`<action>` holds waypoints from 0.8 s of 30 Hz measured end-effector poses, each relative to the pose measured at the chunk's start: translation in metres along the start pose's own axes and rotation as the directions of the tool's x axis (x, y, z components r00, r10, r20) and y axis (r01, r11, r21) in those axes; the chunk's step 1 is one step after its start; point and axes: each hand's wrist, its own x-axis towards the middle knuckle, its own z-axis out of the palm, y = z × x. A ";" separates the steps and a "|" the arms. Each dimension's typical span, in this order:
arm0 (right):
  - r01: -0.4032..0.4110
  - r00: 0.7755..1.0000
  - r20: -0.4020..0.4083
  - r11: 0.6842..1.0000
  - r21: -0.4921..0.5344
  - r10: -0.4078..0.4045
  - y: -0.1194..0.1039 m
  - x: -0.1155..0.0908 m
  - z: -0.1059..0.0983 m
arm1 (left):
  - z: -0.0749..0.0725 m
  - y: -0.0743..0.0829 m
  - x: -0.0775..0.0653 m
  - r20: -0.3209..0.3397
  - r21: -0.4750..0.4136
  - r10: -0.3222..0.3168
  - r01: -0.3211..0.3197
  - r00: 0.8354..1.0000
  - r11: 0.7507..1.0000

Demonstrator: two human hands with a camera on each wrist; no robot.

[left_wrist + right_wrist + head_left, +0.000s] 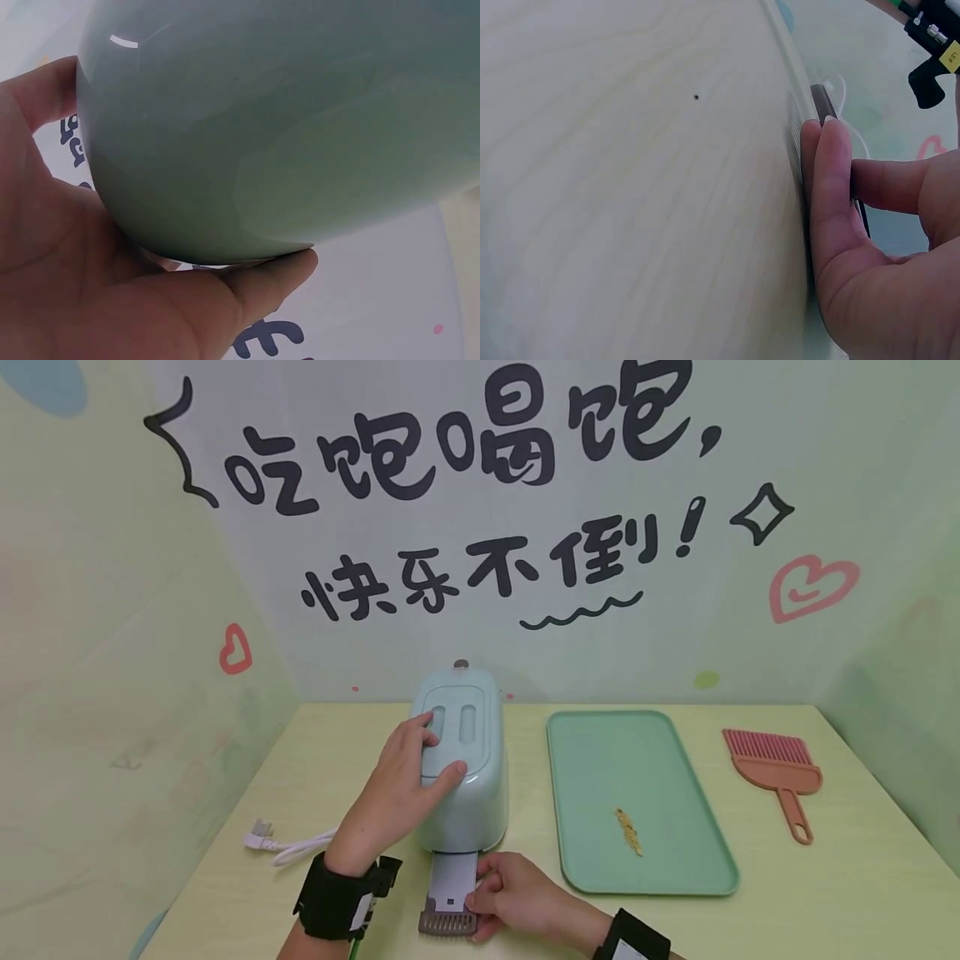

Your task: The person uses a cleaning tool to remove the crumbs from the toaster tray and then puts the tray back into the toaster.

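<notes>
A light blue toaster (pixel 487 793) with a closed, two-ridged lid stands left of the table's middle. My left hand (pixel 401 789) rests on its top, fingers and thumb spread. In the left wrist view the toaster's smooth body (pixel 262 135) fills most of the picture beside the left hand (pixel 97 277). From its near end a flat metal crumb tray (pixel 452 877) sticks out, with a brown slotted handle. My right hand (pixel 525 897) pinches this tray at its right edge by the handle. The right wrist view has the right hand (pixel 877 247) close above the tabletop, gripping the tray's brown edge (pixel 823 101).
A green serving tray (pixel 615 760) lies right of the toaster, with a small line of yellowish crumbs (pixel 628 832) on it. Farther right is a reddish brush (pixel 776 777). A white cord with a plug (pixel 261 837) lies at the left. Behind the table (pixel 847 893) rises a printed wall.
</notes>
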 end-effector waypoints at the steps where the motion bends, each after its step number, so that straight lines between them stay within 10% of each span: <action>1: 0.005 1.000 -0.005 1.000 -0.002 -0.005 0.000 0.000 0.000 | 0.000 0.000 0.000 -0.001 0.001 0.000 0.000 1.000 1.000; 24: 0.076 0.991 -0.092 0.982 -0.175 -0.093 -0.006 -0.006 -0.002 | -0.002 0.001 -0.001 0.008 0.009 -0.024 0.024 1.000 1.000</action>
